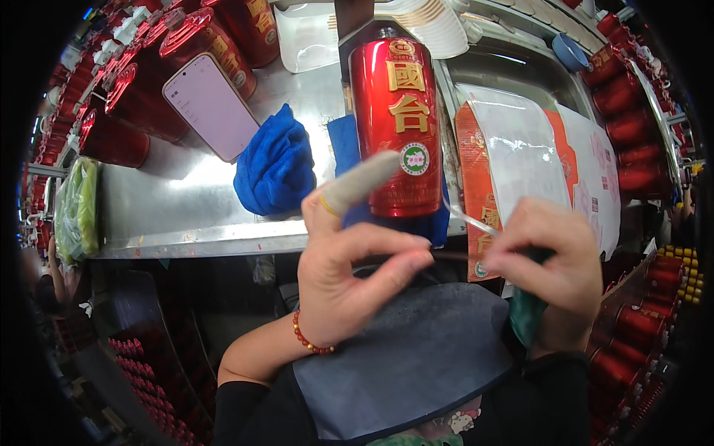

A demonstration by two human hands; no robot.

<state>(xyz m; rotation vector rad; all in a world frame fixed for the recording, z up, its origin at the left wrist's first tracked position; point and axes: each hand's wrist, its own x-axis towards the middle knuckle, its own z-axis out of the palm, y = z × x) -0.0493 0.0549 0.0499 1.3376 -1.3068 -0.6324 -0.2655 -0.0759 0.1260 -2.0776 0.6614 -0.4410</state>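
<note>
In front of me a red bottle (pixel 394 97) with raised gold characters and a round green-and-white label stands on a blue cloth. Below its base my left hand (pixel 349 275) pinches with thumb and middle finger. Its index finger, in a pale finger cot (pixel 364 182), points up across the bottle's lower front and is blurred. A thin brownish strip (pixel 455 255) seems to run from these fingertips toward my right hand (pixel 554 256). That hand is closed, with a narrow clear strip (pixel 472 221) sticking out of its pinch toward the bottle; motion smears its fingers.
A phone (pixel 210 108) leans against red bottles (pixel 216 48) at the left, beside a crumpled blue cloth (pixel 277 163). Printed sheets (pixel 513 141) lie right of the bottle. A white tray (pixel 306 37) stands behind; a green plastic-wrapped bundle (pixel 78 208) is at the bench's left end.
</note>
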